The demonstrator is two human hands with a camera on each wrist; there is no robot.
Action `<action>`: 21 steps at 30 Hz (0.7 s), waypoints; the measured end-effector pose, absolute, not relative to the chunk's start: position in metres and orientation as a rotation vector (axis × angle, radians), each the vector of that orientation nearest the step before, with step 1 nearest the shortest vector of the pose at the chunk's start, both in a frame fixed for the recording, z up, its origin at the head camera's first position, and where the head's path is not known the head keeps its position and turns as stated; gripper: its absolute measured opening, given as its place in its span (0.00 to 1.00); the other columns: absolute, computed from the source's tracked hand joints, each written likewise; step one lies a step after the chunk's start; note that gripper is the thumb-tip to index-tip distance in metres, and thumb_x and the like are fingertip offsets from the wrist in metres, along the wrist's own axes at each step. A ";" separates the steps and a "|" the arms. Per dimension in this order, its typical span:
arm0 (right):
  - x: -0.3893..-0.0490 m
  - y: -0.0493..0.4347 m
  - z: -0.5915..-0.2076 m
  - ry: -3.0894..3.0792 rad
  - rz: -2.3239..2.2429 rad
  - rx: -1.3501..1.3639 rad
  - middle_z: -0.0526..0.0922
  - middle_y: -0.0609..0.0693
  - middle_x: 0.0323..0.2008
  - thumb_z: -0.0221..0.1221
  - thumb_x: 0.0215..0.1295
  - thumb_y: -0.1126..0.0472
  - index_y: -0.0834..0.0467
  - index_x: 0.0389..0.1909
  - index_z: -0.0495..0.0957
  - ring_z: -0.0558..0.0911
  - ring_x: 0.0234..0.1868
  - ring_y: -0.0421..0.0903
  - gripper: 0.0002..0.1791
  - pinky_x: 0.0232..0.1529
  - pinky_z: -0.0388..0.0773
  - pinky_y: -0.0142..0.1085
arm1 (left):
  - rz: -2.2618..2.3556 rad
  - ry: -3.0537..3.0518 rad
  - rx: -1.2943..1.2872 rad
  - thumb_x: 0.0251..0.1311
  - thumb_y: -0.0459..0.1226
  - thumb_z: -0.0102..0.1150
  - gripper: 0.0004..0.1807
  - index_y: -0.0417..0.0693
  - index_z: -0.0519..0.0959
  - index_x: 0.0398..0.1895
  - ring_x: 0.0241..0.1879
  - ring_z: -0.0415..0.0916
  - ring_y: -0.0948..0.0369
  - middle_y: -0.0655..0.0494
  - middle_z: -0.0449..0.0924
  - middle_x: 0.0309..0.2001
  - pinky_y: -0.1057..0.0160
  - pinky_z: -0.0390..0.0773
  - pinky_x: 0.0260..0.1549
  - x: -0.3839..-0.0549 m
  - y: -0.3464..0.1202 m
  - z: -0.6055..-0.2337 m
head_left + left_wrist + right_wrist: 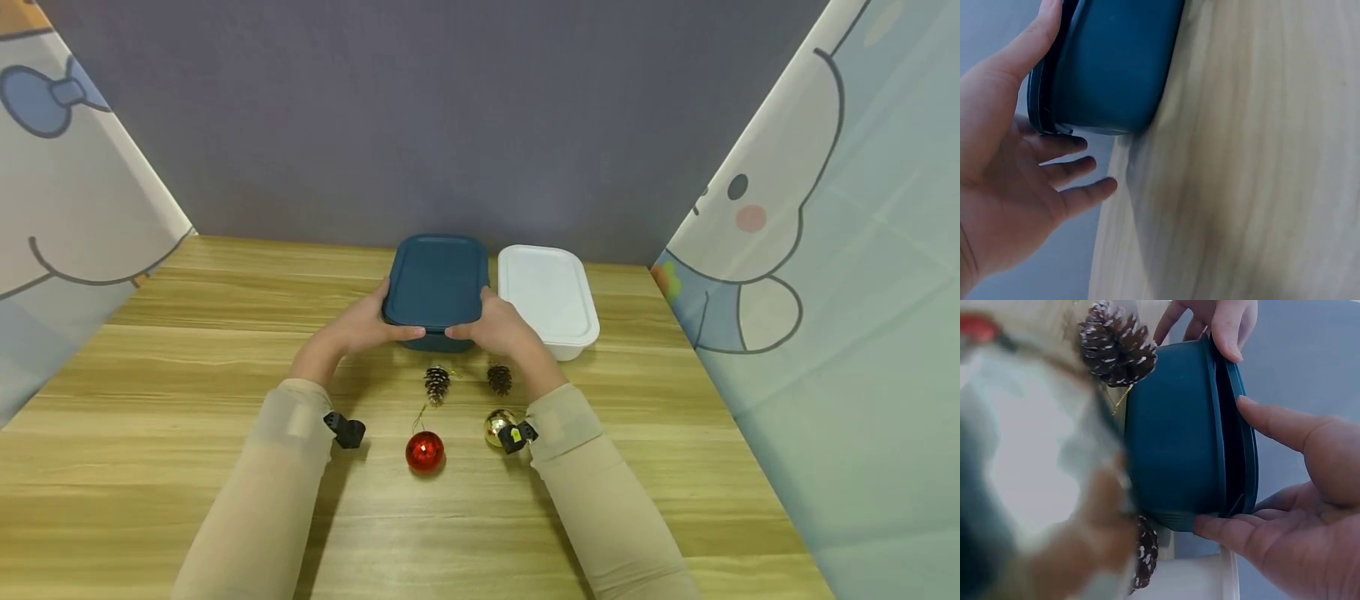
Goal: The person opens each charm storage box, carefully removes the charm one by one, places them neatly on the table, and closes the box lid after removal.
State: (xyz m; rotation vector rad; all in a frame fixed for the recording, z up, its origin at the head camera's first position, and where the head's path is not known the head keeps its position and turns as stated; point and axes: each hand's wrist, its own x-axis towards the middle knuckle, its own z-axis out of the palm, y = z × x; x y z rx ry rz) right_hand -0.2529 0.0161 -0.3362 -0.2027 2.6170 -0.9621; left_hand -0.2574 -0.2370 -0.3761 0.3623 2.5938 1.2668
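Observation:
A dark blue lidded box stands at the back middle of the wooden table. My left hand holds the left front corner of its lid, thumb on the front edge. In the left wrist view, the other fingers spread beside the box. My right hand grips the lid's right front corner, thumb on the front edge and fingers along the side. The right wrist view shows a dark gap between the lid's front edge and the box's rim.
A white lidded box sits just right of the blue one. Two pine cones, left and right, lie in front. Nearer are a red ball ornament and a gold ball ornament, partly covered by the right wrist camera.

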 end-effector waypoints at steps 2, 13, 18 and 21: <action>-0.253 0.017 -0.335 2.613 -0.946 -0.201 0.50 0.60 0.87 0.70 0.69 0.41 0.59 0.88 0.37 0.56 0.86 0.60 0.64 0.81 0.62 0.58 | 1.233 2.606 0.357 0.63 0.58 0.73 0.71 0.52 0.27 0.88 0.81 0.59 0.36 0.36 0.53 0.85 0.31 0.61 0.76 -0.258 -0.236 -0.374; -0.251 0.018 -0.339 2.619 -0.805 -0.266 0.50 0.62 0.86 0.67 0.71 0.39 0.65 0.86 0.39 0.58 0.85 0.61 0.62 0.81 0.64 0.55 | 1.175 2.607 0.347 0.63 0.57 0.74 0.71 0.51 0.27 0.88 0.81 0.58 0.36 0.34 0.52 0.85 0.32 0.59 0.78 -0.257 -0.234 -0.373; -0.252 0.020 -0.339 2.623 -0.781 -0.281 0.50 0.61 0.86 0.62 0.76 0.39 0.64 0.86 0.42 0.58 0.85 0.60 0.56 0.81 0.63 0.56 | 1.099 2.618 0.313 0.69 0.63 0.64 0.67 0.48 0.26 0.87 0.82 0.55 0.35 0.32 0.53 0.84 0.32 0.57 0.79 -0.254 -0.236 -0.370; -0.253 0.021 -0.340 2.629 -0.773 -0.291 0.51 0.60 0.86 0.60 0.78 0.40 0.63 0.86 0.43 0.57 0.85 0.60 0.53 0.81 0.63 0.56 | 1.120 2.598 0.300 0.71 0.64 0.60 0.64 0.50 0.25 0.87 0.83 0.54 0.36 0.33 0.51 0.85 0.32 0.57 0.79 -0.253 -0.236 -0.371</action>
